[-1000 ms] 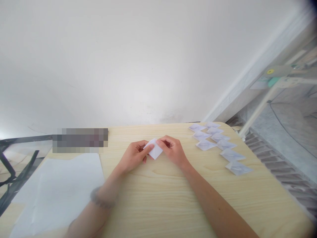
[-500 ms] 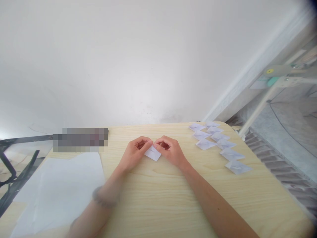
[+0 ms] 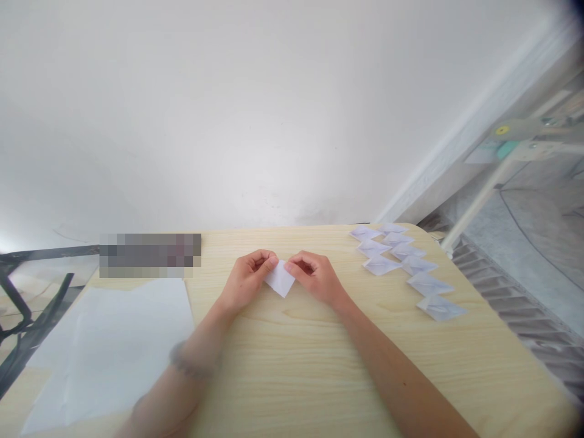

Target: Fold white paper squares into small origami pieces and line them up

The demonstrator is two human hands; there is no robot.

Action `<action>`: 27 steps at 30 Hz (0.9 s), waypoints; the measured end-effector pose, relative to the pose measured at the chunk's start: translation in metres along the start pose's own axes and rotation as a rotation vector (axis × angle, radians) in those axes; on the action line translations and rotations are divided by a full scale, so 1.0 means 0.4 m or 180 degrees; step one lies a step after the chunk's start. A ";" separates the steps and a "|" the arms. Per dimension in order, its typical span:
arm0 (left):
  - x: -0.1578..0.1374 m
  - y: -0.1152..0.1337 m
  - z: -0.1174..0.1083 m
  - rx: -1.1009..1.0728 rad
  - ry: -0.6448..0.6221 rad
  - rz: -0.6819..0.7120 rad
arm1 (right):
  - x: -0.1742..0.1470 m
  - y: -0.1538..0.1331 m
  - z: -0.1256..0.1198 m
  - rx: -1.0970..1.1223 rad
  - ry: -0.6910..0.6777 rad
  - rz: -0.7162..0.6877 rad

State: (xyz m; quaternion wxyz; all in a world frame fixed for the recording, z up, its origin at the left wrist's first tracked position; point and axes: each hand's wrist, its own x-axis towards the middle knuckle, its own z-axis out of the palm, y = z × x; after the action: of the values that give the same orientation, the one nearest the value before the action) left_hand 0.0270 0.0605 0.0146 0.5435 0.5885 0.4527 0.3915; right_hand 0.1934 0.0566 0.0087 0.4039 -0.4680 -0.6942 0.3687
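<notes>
A small white folded paper (image 3: 281,281) is held just above or on the table, one corner pointing toward me. My left hand (image 3: 250,277) pinches its left edge between thumb and fingers. On the opposite edge, my right hand (image 3: 316,275) grips it the same way, thumb on top. The fingertips beneath the paper are hidden. To the right, several folded white paper pieces (image 3: 440,308) with pointed ends lie in two slanting rows.
White paper sheets (image 3: 123,347) lie at the table's left side. Behind them is a blurred-out dark object (image 3: 150,254). The wooden table (image 3: 283,377) meets a white wall (image 3: 274,121) at its far edge. Dark metal bars (image 3: 18,304) stand at the left.
Both thumbs have shifted slightly outward along the paper, and more of its face shows, now looking smoother. The view has moved slightly; the paper rows stay put.
</notes>
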 end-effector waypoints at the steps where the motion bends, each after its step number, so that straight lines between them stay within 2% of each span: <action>1: 0.000 0.000 -0.001 -0.0056 -0.0024 -0.0013 | 0.001 -0.001 -0.001 -0.0011 -0.0023 -0.0025; 5: 0.002 -0.002 -0.005 -0.0190 -0.0140 -0.0086 | 0.003 -0.002 -0.006 0.0016 -0.0076 -0.0106; 8: 0.005 -0.003 -0.003 -0.0103 -0.0005 -0.0131 | 0.004 0.003 -0.006 0.0039 -0.0001 -0.0007; 11: 0.005 -0.003 0.007 0.0018 0.0161 -0.0059 | 0.005 0.010 -0.003 0.0080 0.0199 0.0107; 16: -0.002 0.000 0.018 0.0109 0.0187 0.0177 | 0.006 0.021 0.002 0.0215 0.0597 0.0253; 21: -0.003 -0.007 0.000 0.0631 -0.0028 0.0321 | 0.007 0.031 0.007 0.0301 0.0908 0.0259; 24: -0.002 -0.013 -0.009 0.0787 -0.0086 0.0311 | 0.007 0.032 0.008 0.0195 0.0889 0.0203; 27: -0.001 -0.018 -0.013 0.0730 0.0042 0.0224 | 0.007 0.031 0.005 0.0160 0.0760 0.0180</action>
State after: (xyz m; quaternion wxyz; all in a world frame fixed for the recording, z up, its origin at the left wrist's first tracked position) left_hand 0.0214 0.0617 0.0080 0.4556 0.6598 0.4771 0.3598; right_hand 0.1952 0.0626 -0.0026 0.4848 -0.5177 -0.6181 0.3389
